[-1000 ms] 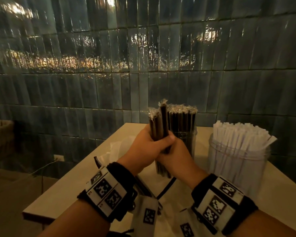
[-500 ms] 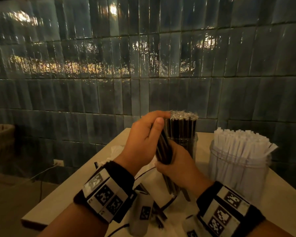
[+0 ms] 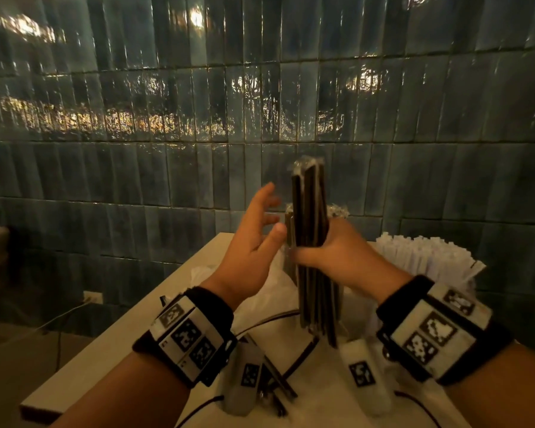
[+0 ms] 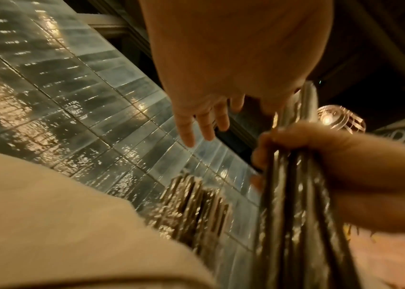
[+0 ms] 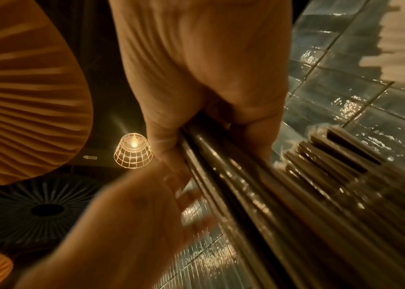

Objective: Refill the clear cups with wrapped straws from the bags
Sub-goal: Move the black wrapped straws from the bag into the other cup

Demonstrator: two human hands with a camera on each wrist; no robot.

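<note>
Room: we face a wall of glossy dark blue-green tiles (image 3: 198,103) filling the head view from 9 to 3 o'clock; the right wrist view shows a wire-caged lamp (image 5: 133,150) overhead.
Surface: a pale table (image 3: 130,329) runs from 7 o'clock toward the wall, with white bags (image 3: 269,304) crumpled on it beneath our wrists.
White-straw cup: a clear cup (image 3: 426,273) at 3 o'clock is packed with paper-wrapped white straws.
Dark-straw cup: a 2nd cup of dark straws (image 3: 337,211) stands at 12 o'clock just behind our hands; its wall is hidden, only the crinkled tops show.
Bundle: the dark wrapped straws (image 3: 309,211) stand near upright at centre, lifted off the table, nearer us than the dark-straw cup.
Right hand: our right hand (image 3: 343,257) grips the bundle around its middle, fingers curled round it.
Left hand: our left hand (image 3: 254,239) is spread and holds nothing, just left of the bundle; whether the thumb touches it, we cannot tell.
Handling: we judge the bundle light and fairly stiff, but the glossy film looks slippery, so single straws may slide out.
Hold: we judge a mid-length wrap best, with the free palm squaring the ends.
</note>
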